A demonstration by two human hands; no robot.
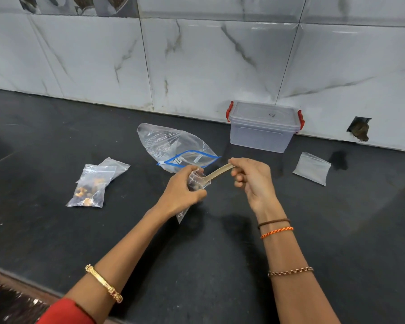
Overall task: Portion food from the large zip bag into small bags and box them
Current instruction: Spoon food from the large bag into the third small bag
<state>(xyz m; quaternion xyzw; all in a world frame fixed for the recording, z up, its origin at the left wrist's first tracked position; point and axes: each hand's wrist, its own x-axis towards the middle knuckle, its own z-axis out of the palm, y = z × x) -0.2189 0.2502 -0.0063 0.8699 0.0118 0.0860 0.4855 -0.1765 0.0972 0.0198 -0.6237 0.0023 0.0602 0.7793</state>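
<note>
Her left hand (182, 190) gripped the small bag (193, 183) open; right hand (250, 177) pinched the scoop (218, 173), tipping food in.

Black counter (56, 136): open stretches at far left, along the near edge and at right front. Obstacles: two filled small bags (91, 183) left of centre; large zip bag (173, 146) at centre, mouth toward the hands; lidded box (263, 127) against the tiled wall (197, 54), which bounds reach behind; empty small bags (312, 168) just right of the box's front. Clear lanes lie between filled bags and zip bag, and between zip bag and box.
</note>
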